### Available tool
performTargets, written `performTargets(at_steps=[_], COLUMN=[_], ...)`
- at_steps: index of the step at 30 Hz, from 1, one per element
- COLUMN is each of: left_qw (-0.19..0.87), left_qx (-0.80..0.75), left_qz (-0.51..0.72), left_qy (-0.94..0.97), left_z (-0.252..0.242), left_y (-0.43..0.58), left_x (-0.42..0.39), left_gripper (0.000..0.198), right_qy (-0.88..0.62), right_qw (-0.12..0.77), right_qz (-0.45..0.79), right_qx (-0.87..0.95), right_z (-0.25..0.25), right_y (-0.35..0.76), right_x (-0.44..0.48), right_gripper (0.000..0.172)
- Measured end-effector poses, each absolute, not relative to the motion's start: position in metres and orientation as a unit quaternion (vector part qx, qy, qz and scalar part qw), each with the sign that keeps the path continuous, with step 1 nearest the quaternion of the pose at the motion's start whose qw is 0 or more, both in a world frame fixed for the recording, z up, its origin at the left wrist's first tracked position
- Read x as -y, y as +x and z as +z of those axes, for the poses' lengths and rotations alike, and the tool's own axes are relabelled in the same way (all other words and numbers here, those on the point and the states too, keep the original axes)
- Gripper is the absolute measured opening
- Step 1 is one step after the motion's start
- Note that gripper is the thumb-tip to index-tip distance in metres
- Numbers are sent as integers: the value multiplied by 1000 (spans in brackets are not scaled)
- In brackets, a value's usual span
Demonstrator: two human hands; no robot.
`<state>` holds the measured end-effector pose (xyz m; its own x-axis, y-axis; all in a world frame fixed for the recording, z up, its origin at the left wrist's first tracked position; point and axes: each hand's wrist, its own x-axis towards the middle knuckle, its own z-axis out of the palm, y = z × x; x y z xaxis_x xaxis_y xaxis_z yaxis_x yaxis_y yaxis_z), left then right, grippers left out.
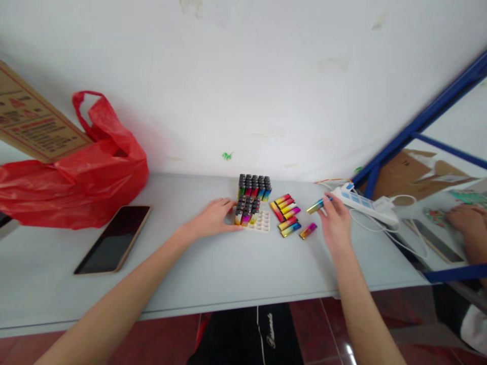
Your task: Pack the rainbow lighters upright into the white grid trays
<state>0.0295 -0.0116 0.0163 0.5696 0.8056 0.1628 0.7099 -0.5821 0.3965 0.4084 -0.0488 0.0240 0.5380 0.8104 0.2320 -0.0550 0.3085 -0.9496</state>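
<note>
Black-topped lighters [247, 209] stand upright in the left part of a white tray [264, 223] with round holes, whose right part shows bare holes. My left hand [217, 218] grips the tray's left end, thumb at the front corner and fingertips against the side. Between the thumb and fingers of my right hand [335, 218] is a shiny blue-and-gold lighter case [317, 205], tilted above the table. Several loose coloured lighter cases [287, 210] lie between the tray and that hand. One purple-and-gold case [308, 231] lies apart, nearer to it.
Another block of upright lighters [254, 186] stands behind the tray. A phone [114, 239] and a red plastic bag [114, 167] are at left, beside a cardboard box [36, 119]. A power strip [367, 205] with cables and a blue frame [414, 129] stand at right; another person's hand [466, 219] is beyond.
</note>
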Motion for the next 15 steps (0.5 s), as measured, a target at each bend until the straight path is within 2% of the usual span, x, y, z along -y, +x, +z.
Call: performTargets(at_steps=[4, 8, 11, 15], left_qw=[148, 150, 152, 151], left_qx=[-432, -432, -430, -430], left_qz=[168, 166, 170, 166], left_qy=[874, 874, 873, 875], left_z=[17, 18, 18, 16], left_y=[29, 29, 29, 29], left_x=[12, 13, 14, 14], left_gripper=[67, 66, 62, 59], right_qy=[-396, -362, -402, -477], right_qw=[700, 599, 522, 471], right_qz=[486, 576, 538, 350], right_qx=[342, 423, 525, 654], right_z=[57, 73, 62, 37], right_y=[364, 324, 306, 297], right_x=[38, 28, 21, 23], right_gripper=[44, 42, 44, 59])
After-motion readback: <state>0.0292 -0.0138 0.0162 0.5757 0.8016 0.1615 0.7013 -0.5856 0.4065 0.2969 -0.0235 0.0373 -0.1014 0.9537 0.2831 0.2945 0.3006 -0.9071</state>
